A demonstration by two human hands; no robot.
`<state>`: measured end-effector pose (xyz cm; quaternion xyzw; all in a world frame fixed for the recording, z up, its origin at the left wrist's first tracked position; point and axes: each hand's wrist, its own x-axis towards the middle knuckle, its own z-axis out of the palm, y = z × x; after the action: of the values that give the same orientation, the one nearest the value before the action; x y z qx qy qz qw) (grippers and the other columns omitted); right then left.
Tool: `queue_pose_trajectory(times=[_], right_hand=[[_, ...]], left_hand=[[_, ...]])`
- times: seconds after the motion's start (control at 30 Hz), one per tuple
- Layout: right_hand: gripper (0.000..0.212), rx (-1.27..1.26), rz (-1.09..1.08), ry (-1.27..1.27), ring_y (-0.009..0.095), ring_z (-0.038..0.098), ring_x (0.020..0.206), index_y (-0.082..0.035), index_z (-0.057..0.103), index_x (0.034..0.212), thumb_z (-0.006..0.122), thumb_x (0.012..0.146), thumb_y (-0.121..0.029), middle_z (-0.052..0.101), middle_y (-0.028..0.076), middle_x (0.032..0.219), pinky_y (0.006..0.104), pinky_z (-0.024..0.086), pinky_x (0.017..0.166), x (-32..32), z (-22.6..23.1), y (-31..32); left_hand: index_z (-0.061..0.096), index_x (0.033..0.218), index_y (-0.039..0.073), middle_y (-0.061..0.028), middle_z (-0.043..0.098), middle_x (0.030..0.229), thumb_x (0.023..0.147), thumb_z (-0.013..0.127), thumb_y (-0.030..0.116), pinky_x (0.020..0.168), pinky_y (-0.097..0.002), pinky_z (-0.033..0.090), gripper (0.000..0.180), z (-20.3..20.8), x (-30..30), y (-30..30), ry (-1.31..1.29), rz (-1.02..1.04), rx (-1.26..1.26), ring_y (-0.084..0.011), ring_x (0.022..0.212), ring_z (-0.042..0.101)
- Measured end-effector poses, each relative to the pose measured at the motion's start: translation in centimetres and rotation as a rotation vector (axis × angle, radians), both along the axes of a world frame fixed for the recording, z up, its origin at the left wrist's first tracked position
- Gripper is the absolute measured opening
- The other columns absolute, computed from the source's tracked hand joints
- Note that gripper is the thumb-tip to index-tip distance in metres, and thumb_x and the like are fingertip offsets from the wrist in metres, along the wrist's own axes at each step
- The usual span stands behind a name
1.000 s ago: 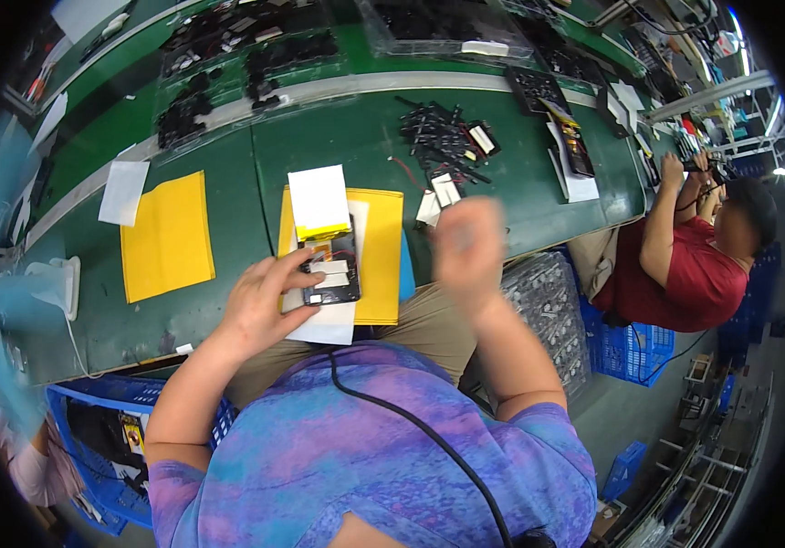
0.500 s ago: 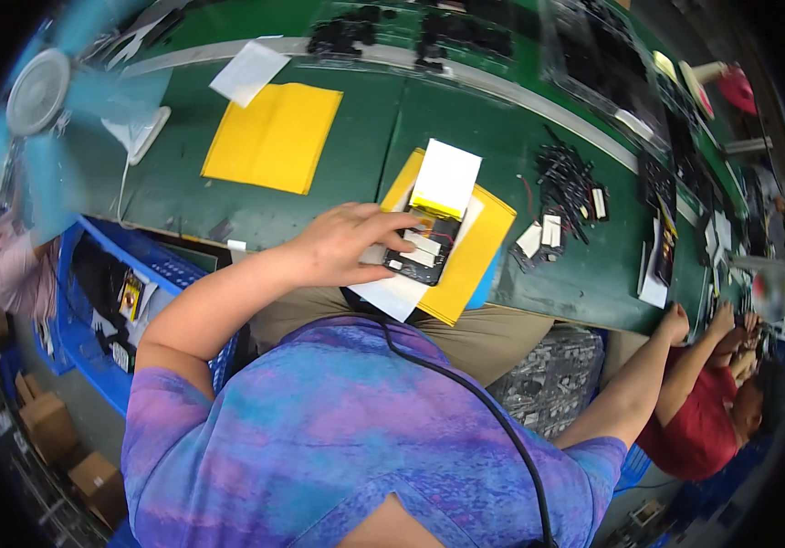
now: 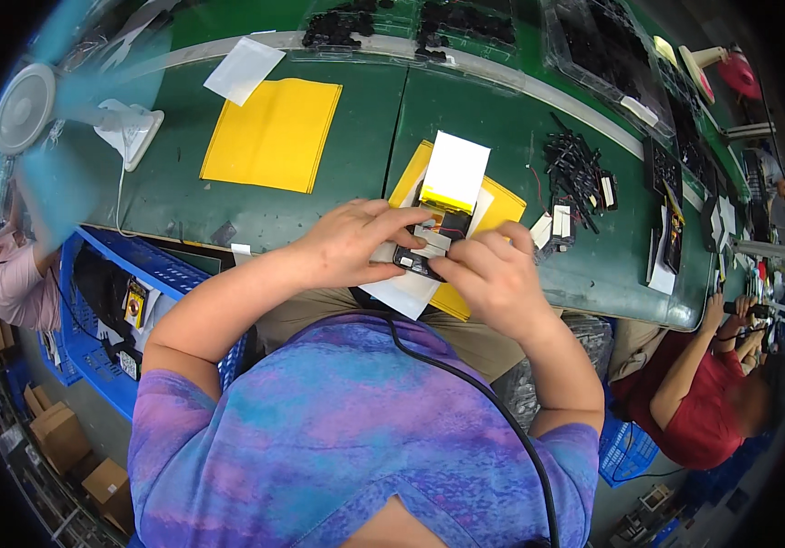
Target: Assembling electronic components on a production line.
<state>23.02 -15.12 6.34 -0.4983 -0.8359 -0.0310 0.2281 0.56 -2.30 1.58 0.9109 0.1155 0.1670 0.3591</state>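
Observation:
A small black electronic device housing (image 3: 408,262) with pale strips on it lies under both of my hands. A flat white battery pack (image 3: 456,169) with a yellow edge sticks out beyond its far end. My left hand (image 3: 356,242) grips the device's left side, thumb at the near end and fingers over the top. From the right, my right hand (image 3: 499,274) pinches at the near right edge, its fingertips partly hidden. Underneath lie a yellow padded sheet (image 3: 505,205) and a white sheet (image 3: 402,294).
Another yellow padded sheet (image 3: 269,137) and a white paper (image 3: 244,69) lie to the left. Black parts (image 3: 575,164) are heaped to the right. A fan (image 3: 26,108) spins at far left, above a blue crate (image 3: 141,265). A co-worker in red (image 3: 685,402) sits at right.
My right hand has come from the far right table edge to the device. My left hand has stayed on the device, which now sits slightly turned.

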Motion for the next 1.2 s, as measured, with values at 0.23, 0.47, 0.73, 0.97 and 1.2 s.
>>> queue_pose_trajectory(times=[0.23,0.47,0.73,0.97,1.2], right_hand=[[0.018,-0.162,0.108,-0.073,0.016,0.059,0.093,-0.015,0.075,0.094,0.066,0.078,-0.017,0.063,-0.004,0.091,0.0394,0.041,0.092,-1.9,0.3,2.4],[0.013,-0.161,0.176,-0.149,0.018,0.058,0.096,-0.015,0.072,0.091,0.064,0.081,-0.018,0.061,-0.002,0.09,0.0399,0.041,0.096,-1.3,0.2,2.9],[0.01,-0.261,0.101,0.104,0.02,0.061,0.091,-0.014,0.066,0.085,0.072,0.078,-0.011,0.061,0.0,0.085,0.0424,0.041,0.095,-0.7,0.4,2.1],[0.022,-0.29,-0.066,0.295,0.02,0.064,0.08,-0.014,0.071,0.093,0.078,0.074,-0.006,0.068,-0.002,0.083,0.0389,0.04,0.088,-0.4,-0.9,-0.1],[0.02,-0.216,-0.091,0.203,0.019,0.063,0.08,-0.014,0.074,0.096,0.075,0.077,-0.006,0.068,-0.001,0.086,0.0392,0.04,0.086,-0.4,-1.2,-1.0]], left_hand=[[0.043,0.146,0.015,-0.0008,0.073,0.106,0.073,0.085,0.016,0.092,-0.0435,0.05,0.084,-0.7,0.3,0.0,-0.062,0.024,0.025,-0.0281,0.106,0.064],[0.042,0.146,0.015,-0.0005,0.073,0.107,0.073,0.085,0.017,0.093,-0.0438,0.05,0.085,-0.4,0.1,0.1,-0.043,0.019,0.015,-0.0278,0.106,0.064],[0.041,0.147,0.015,0.0021,0.074,0.112,0.073,0.085,0.017,0.094,-0.0439,0.049,0.086,0.0,0.1,0.0,-0.01,0.004,0.003,-0.0273,0.108,0.063],[0.046,0.144,0.017,0.0026,0.074,0.11,0.074,0.083,0.017,0.092,-0.0428,0.049,0.079,-0.2,0.1,-0.1,-0.033,-0.002,0.002,-0.0258,0.103,0.063],[0.07,0.115,0.019,0.0055,0.071,0.111,0.08,0.08,0.021,0.078,-0.0392,0.047,0.037,0.0,0.0,0.1,-0.036,-0.062,0.178,-0.0219,0.09,0.061]])
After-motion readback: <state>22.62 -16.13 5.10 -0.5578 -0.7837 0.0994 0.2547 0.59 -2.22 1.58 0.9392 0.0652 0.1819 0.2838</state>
